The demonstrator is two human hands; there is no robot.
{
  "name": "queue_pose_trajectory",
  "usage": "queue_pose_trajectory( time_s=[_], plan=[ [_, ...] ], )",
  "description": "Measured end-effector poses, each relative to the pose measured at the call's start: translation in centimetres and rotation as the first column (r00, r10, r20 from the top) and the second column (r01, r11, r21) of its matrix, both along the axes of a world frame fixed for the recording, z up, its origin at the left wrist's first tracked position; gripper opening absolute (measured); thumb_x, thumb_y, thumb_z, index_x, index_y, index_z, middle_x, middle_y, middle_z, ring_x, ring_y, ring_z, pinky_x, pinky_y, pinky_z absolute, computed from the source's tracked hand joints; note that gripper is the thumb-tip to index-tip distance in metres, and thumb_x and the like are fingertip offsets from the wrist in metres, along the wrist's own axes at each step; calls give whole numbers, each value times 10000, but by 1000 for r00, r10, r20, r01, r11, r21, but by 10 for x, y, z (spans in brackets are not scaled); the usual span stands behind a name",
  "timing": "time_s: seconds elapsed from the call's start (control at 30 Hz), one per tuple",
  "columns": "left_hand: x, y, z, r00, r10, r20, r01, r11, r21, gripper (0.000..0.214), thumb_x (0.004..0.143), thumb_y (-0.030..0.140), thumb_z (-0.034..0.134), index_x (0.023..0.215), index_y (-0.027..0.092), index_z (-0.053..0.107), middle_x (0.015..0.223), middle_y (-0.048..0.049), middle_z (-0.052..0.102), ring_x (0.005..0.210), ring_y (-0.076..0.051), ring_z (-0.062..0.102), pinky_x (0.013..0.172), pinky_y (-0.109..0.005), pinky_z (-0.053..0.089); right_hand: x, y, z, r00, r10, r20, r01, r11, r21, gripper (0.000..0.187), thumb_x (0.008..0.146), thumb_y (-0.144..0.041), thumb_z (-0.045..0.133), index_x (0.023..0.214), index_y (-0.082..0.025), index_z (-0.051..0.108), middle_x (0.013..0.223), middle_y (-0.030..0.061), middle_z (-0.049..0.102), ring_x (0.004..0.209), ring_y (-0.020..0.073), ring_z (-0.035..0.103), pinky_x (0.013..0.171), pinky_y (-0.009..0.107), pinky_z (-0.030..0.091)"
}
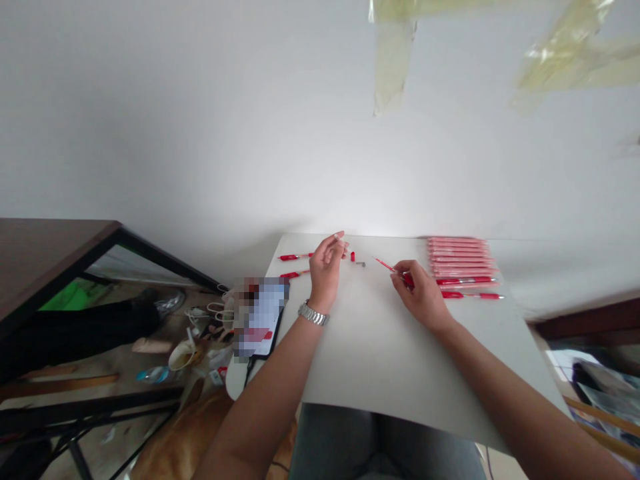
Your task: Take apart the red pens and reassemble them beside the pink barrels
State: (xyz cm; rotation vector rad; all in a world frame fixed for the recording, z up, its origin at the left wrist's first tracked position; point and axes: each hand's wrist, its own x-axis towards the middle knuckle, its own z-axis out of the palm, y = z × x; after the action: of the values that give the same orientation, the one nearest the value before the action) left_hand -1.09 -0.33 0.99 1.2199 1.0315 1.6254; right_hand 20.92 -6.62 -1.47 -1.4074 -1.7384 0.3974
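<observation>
My right hand (pixel 417 287) is closed around a red pen (pixel 409 279) above the white table. A thin red refill (pixel 384 265) sticks out of its front end, pointing up and left. My left hand (pixel 329 259), with a metal watch at the wrist, is raised with its fingers curled together near the back of the table. A small pale bit shows at its fingertips, too small to name. Just right of this hand lie a small red pen part (pixel 353 256) and a small grey metal piece (pixel 361 264). Two red pens (pixel 290 257) lie to its left, partly hidden.
A row of several wrapped pens (pixel 457 257) lies at the back right, with a loose red pen (pixel 473 295) in front. A phone (pixel 267 320) with a cable lies at the table's left edge. The wall (pixel 320 133) stands directly behind the table (pixel 370 353).
</observation>
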Motion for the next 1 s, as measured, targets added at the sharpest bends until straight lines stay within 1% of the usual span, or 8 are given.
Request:
queue_pose_trajectory(
  time_s=[0.07,0.13,0.23,0.3,0.5,0.67,0.87,1.0],
  plan=[
    [-7,4,-1,992,43,-121,-40,999,33,347,975,450,664,1221,210,711,1202,-114,743,957,-187,715,858,-344,587,0,0,0,1000,-2,-4,2,1000,3,195,1014,-427,567,1072,-241,581,950,49,698,748,189,669,662,317,508],
    [-13,5,-2,949,91,-303,-68,994,86,322,998,416,631,1230,207,711,1160,-109,735,964,-192,706,861,-342,589,0,0,0,1000,0,-8,0,1000,1,198,1015,-430,564,1072,-240,577,945,48,695,736,187,662,660,318,509],
    [-18,5,-2,802,185,-567,-97,978,183,287,1027,332,575,1255,215,705,1115,-100,705,952,-191,681,869,-346,582,-1,-1,2,1000,-4,-15,4,1000,2,195,1014,-428,563,1066,-240,571,936,42,693,736,182,660,663,314,509],
    [-20,4,-1,720,214,-660,-96,973,211,286,1028,249,549,1272,216,694,1090,-91,689,913,-182,665,886,-352,572,-1,-1,3,1000,-11,-17,11,1000,4,193,1012,-426,566,1062,-240,571,932,39,695,735,181,660,660,312,508],
    [-21,7,-9,644,170,-746,-72,984,162,279,960,111,574,1188,197,709,1116,-91,669,905,-182,670,890,-347,568,-1,-2,4,1000,-7,-17,7,1000,-5,215,1011,-441,564,1069,-234,577,925,51,699,722,183,652,654,316,517],
    [-22,9,-13,572,156,-805,-65,987,145,164,949,148,614,1039,189,745,1133,-95,650,889,-184,665,898,-355,560,0,-1,2,1000,-6,-24,6,1000,-22,225,1008,-453,562,1061,-235,585,932,53,697,720,182,653,650,315,517],
    [-21,6,-10,409,183,-894,-53,983,177,164,936,162,642,1009,218,779,985,-91,678,920,-251,615,896,-406,516,0,-1,1,1000,0,-28,0,1000,-26,235,1005,-458,564,1064,-232,587,932,51,697,712,179,650,652,315,513],
    [-19,7,-12,380,193,-905,-56,981,186,158,949,182,639,982,222,788,975,-95,676,904,-258,589,877,-413,498,0,-1,2,1000,-13,-19,12,1000,-21,244,1005,-466,565,1070,-232,592,927,48,700,707,175,642,652,311,511]
  ],
)
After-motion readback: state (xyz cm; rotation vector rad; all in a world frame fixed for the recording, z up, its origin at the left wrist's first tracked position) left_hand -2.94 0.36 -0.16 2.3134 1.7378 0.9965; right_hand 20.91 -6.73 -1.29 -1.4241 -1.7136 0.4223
